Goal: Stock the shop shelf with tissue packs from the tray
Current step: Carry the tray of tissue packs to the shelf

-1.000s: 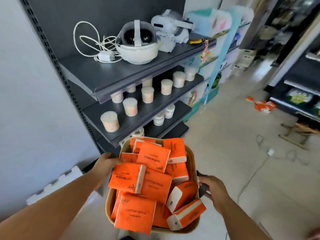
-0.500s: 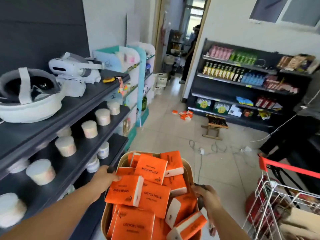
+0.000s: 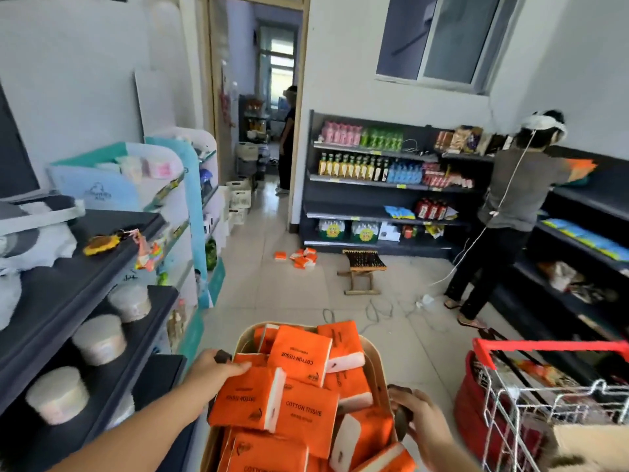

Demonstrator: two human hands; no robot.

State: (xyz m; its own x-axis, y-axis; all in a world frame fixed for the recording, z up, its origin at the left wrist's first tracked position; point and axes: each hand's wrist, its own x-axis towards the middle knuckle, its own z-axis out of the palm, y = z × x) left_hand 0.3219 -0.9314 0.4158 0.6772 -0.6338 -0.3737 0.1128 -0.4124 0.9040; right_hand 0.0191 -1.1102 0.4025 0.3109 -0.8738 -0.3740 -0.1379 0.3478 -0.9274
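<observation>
At the left stood a dark shelf unit (image 3: 78, 301) with round lidded tubs (image 3: 98, 339) on its middle tier. Just beside it, the left hand (image 3: 212, 369) curled its fingers round the dark handle on the left rim of the tray (image 3: 245, 337). The tray was held between both hands and piled with orange tissue packs (image 3: 299, 356) lying at mixed angles. The right hand (image 3: 420, 419) gripped the handle on the opposite rim. Farther right stood a red-handled wire cart (image 3: 544, 400), and beyond it a person (image 3: 510, 199) faced the far shelves.
</observation>
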